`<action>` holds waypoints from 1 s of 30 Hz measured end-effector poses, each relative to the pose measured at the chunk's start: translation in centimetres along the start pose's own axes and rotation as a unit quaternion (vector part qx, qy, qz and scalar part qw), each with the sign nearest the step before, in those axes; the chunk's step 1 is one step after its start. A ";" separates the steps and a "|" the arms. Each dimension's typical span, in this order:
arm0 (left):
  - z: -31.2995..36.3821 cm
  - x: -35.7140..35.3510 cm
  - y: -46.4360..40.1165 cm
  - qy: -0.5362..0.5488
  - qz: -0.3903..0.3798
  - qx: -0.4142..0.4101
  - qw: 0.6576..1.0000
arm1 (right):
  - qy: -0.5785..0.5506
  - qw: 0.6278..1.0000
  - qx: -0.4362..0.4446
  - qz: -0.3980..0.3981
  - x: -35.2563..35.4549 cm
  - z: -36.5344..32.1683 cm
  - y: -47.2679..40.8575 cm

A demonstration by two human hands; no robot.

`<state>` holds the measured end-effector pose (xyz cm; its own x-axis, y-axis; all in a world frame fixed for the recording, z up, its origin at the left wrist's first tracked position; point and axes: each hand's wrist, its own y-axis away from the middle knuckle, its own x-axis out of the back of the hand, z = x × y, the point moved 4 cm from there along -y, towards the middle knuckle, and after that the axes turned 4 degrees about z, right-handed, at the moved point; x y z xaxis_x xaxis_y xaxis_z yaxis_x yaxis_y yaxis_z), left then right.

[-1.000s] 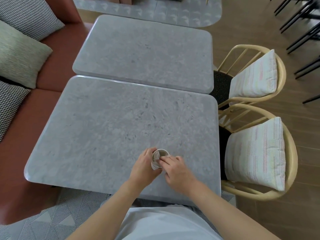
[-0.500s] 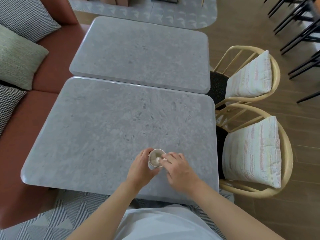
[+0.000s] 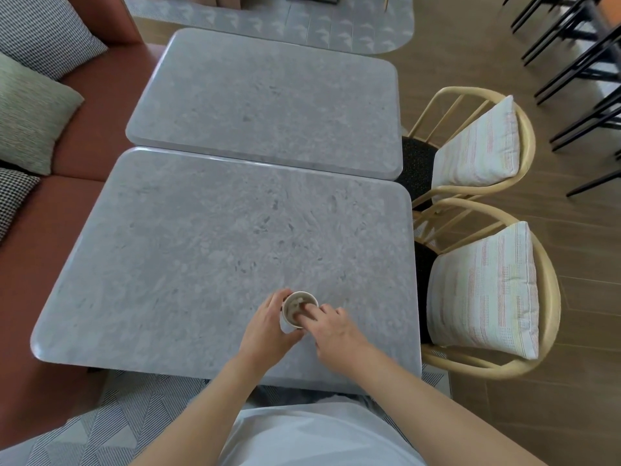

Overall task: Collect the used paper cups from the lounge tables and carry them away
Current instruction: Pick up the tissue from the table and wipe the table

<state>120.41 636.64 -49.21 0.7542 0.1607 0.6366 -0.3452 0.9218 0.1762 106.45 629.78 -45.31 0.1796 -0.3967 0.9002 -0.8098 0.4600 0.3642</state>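
Lounge: red sofa point(image 3: 50, 264) left, two grey stone tables point(image 3: 218, 247), wicker chairs point(image 3: 487, 297) right. Paper cup point(image 3: 297, 311) upright near the near table's front edge. Left hand point(image 3: 268, 331) wraps its side; right hand point(image 3: 336, 334) fingers reach into the mouth.

Your left hand point(image 3: 268, 334) covers the near-left wall of the paper cup point(image 3: 297, 312), and your right fingers point(image 3: 307, 312) dip over its rim, hiding part of the inside; contents are too blurred to tell. Its base on the counter point(image 3: 201, 264) is hidden. Far right of the cup, black chair legs point(image 3: 578, 55) are cut off by the edge.
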 end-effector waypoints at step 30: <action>1.6 2.2 -1.8 -0.038 0.027 0.001 0.999 | -0.125 0.988 0.020 0.089 5.1 2.1 -0.6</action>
<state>121.81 634.77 -46.91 0.6896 0.1838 0.7005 -0.3858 0.9118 0.1405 106.71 625.82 -41.43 -0.1081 -0.4989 0.8599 -0.8383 0.5106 0.1909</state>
